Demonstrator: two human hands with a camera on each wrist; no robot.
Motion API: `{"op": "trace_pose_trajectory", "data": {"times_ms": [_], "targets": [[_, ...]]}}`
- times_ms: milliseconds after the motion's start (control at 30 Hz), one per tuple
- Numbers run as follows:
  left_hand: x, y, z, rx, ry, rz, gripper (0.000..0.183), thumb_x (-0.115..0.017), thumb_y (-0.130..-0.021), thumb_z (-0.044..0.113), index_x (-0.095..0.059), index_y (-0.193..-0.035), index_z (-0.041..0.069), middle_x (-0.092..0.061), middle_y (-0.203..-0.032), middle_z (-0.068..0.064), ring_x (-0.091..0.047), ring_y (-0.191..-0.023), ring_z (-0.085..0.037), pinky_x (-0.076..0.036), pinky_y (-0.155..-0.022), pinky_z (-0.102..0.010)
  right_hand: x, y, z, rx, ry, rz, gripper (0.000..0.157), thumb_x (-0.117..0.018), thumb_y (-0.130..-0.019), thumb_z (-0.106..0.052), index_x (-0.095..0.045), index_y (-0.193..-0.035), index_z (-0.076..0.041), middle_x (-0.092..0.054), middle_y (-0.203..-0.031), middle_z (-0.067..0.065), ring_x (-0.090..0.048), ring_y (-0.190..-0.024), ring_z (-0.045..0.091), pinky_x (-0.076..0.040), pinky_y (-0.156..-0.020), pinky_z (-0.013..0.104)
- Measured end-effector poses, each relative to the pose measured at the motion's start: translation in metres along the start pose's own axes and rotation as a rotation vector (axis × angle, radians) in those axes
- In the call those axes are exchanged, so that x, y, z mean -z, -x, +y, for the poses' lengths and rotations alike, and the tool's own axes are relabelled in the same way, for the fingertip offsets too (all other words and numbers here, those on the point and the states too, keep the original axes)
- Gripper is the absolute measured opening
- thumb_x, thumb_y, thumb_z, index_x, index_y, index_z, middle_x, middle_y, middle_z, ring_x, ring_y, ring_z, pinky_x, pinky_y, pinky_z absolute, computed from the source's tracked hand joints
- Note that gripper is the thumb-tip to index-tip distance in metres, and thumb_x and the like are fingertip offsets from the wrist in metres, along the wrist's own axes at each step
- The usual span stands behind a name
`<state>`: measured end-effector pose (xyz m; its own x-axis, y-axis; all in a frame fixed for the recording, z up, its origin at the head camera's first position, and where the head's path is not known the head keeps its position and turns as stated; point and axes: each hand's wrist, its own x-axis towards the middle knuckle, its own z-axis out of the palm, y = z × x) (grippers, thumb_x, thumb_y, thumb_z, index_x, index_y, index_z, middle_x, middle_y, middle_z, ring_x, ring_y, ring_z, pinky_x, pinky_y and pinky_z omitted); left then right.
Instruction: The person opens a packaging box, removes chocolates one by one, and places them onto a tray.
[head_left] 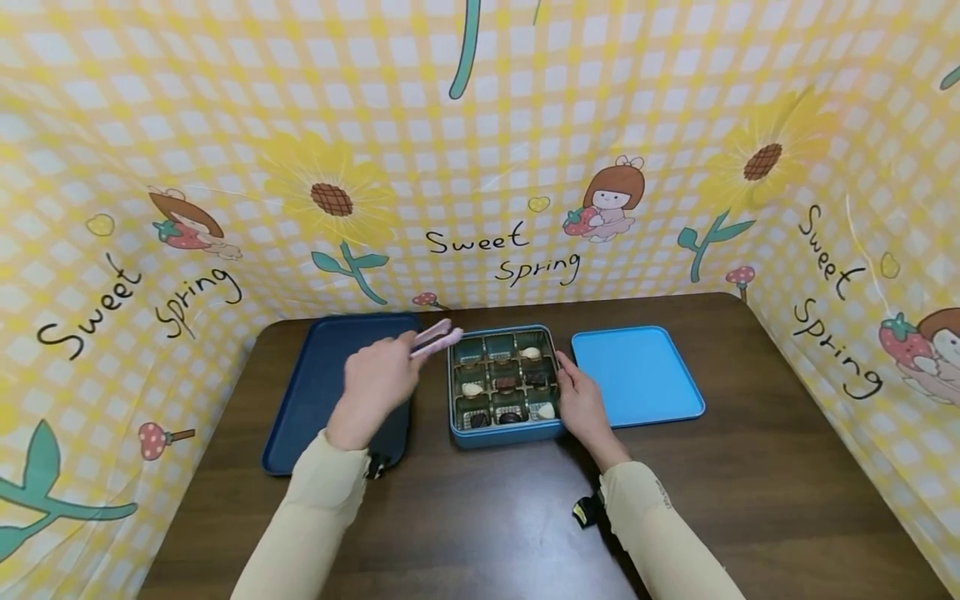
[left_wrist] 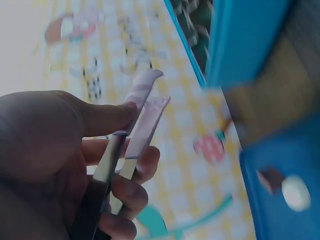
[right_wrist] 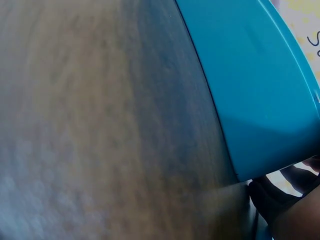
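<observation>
My left hand point(head_left: 382, 375) pinches a pair of metal tongs with pale pink tips point(left_wrist: 142, 135). The thumb is on one arm and the fingers curl round the other. The two tips stand a little apart, with a gap between them. In the head view they show by the far left corner of a square blue box point(head_left: 506, 437), but I can't tell how high they are above it.

My right hand point(head_left: 583, 404) touches the right side of the box. I can't tell if its fingers curl round it or just press.

The box sits on the brown wooden counter point(head_left: 487, 517), near the middle. Inside is a shiny plastic liner point(head_left: 498, 348) with nine little cups. A white sweet point(head_left: 531, 353) is in the far right cup, and a brown square sweet point(head_left: 506, 382) is in the middle one.

To the left lies a dark blue tray point(head_left: 322, 375). My left wrist view shows a brown piece point(left_wrist: 270, 179) and a white round piece point(left_wrist: 296, 192) on it, blurry. To the right lies a flat, bright blue lid point(head_left: 637, 375).
</observation>
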<state>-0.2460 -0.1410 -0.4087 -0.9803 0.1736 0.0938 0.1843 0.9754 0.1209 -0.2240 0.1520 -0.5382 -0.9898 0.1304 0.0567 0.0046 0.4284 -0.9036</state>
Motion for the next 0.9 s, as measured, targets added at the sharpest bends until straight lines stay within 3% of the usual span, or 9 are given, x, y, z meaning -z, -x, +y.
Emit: {"op": "trace_pose_trajectory", "data": {"times_ms": [200, 433, 667, 900], "targets": [[-0.005, -0.025, 0.048, -0.117, -0.075, -0.052, 0.036, -0.062, -0.100, 0.039, -0.067, -0.127, 0.014, -0.070, -0.093, -0.010, -0.066, -0.075, -0.031, -0.053, -0.062, -0.049, -0.002, -0.001, 0.001, 0.003, -0.010, 0.008, 0.045, -0.038, -0.111, -0.020, -0.041, -0.155, -0.009, -0.044, -0.155, 0.015, -0.040, -0.144, 0.034, -0.035, -0.112, 0.053], [-0.006, -0.051, 0.086, -0.199, -0.194, -0.141, 0.030, -0.063, -0.100, 0.039, -0.070, -0.117, 0.016, -0.069, -0.087, -0.006, -0.064, -0.068, -0.025, -0.052, -0.056, -0.043, -0.003, -0.001, 0.002, -0.011, 0.007, 0.009, 0.046, -0.037, -0.111, -0.022, -0.041, -0.155, -0.010, -0.044, -0.155, 0.015, -0.040, -0.143, 0.035, -0.034, -0.113, 0.054], [-0.015, -0.064, 0.113, -0.253, -0.263, -0.214, 0.014, -0.065, -0.097, 0.027, -0.074, -0.095, 0.017, -0.067, -0.078, -0.003, -0.060, -0.060, -0.021, -0.050, -0.052, -0.040, -0.003, 0.000, 0.002, -0.018, -0.004, 0.010, 0.046, -0.037, -0.111, -0.022, -0.041, -0.155, -0.010, -0.043, -0.156, 0.015, -0.039, -0.144, 0.035, -0.033, -0.114, 0.054], [-0.023, -0.068, 0.127, -0.271, -0.333, -0.226, 0.013, -0.069, -0.093, 0.027, -0.076, -0.099, 0.018, -0.069, -0.082, -0.001, -0.059, -0.063, -0.018, -0.049, -0.051, -0.036, -0.002, -0.001, 0.003, -0.011, 0.008, 0.008, 0.045, -0.038, -0.111, -0.021, -0.041, -0.155, -0.011, -0.044, -0.155, 0.015, -0.039, -0.144, 0.034, -0.033, -0.114, 0.054]]}}
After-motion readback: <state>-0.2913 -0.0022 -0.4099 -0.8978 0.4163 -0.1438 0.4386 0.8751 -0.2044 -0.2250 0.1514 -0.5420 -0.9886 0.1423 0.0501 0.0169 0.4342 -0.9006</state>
